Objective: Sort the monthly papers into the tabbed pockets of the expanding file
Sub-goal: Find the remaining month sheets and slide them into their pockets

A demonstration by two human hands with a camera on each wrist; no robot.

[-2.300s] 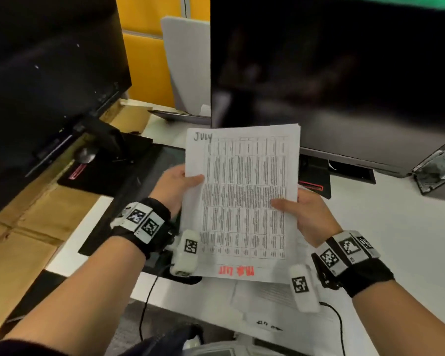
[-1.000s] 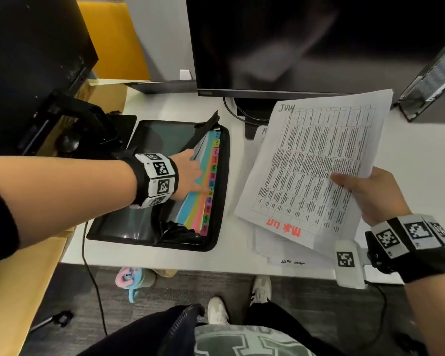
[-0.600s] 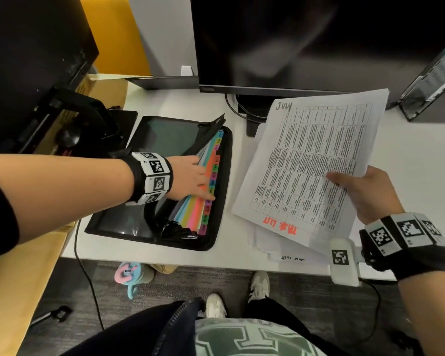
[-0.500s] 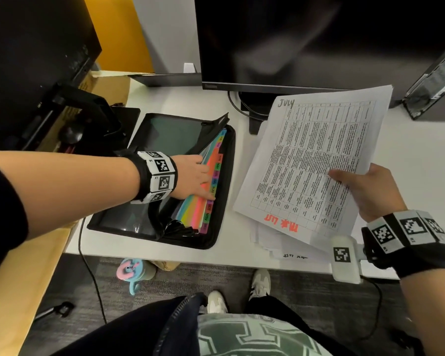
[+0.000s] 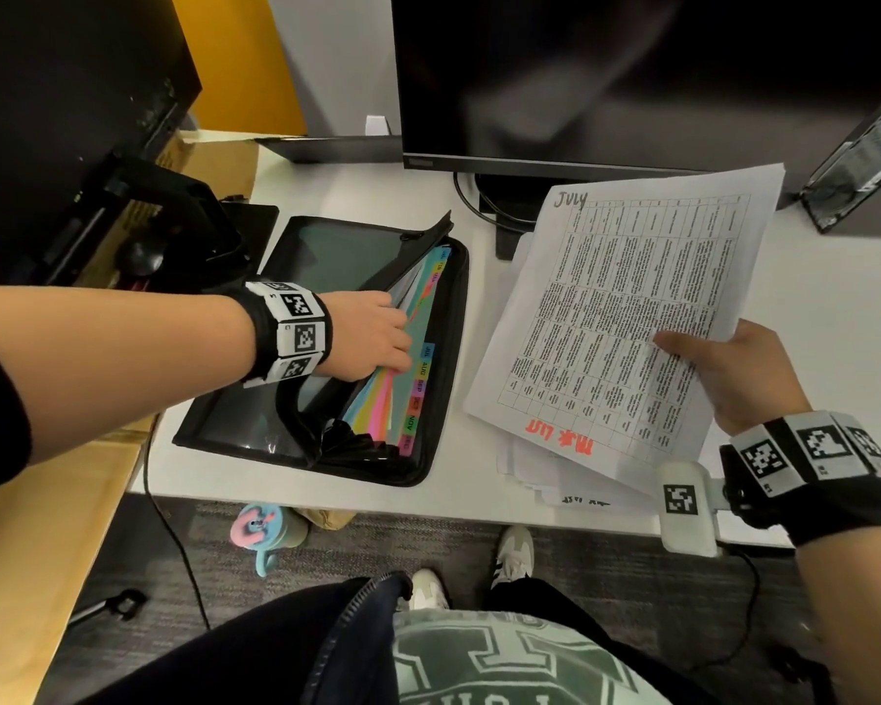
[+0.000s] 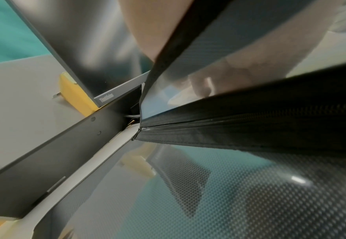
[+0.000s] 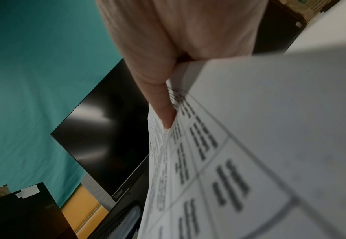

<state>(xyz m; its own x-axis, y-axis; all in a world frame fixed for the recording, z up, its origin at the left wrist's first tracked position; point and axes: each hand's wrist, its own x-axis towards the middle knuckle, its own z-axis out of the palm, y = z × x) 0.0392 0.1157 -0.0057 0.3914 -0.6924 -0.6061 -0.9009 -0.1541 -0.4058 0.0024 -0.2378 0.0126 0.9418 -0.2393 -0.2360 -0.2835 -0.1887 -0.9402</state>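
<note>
Mid-sort, judging by layout: July sheet (image 5: 626, 318) not yet filed, held above the desk (image 5: 835, 307) to the right of the file (image 5: 448, 358), well clear of it. Right hand (image 5: 733, 379) pinches the sheet at its right edge, thumb on top, fingers underneath; right wrist view confirms the thumb pressed onto the print. Left hand (image 5: 372, 338) is in the open file, fingers dug between the coloured dividers at about the JUL tab (image 5: 428, 351), apparently spreading that pocket; exact finger closure is hidden by the dividers, so I can't tell how tight that grip is. File lies flat on the desk, flap (image 5: 347, 256) thrown back to the left. Left to do: slide July in, then work through the stack (image 5: 570, 485) still on the desk under the held sheet. Whether any pockets already hold papers: can't tell. Counts: 1 file; 1 sheet in hand (may be several stapled, edge looks thick); stack count unreadable, at least two edges showing; tabs readable JUL, AUG, SEP, OCT, NOV plus one below, three or so blurred ones above; 2 monitors (image 5: 631, 78); 2 hands.
</note>
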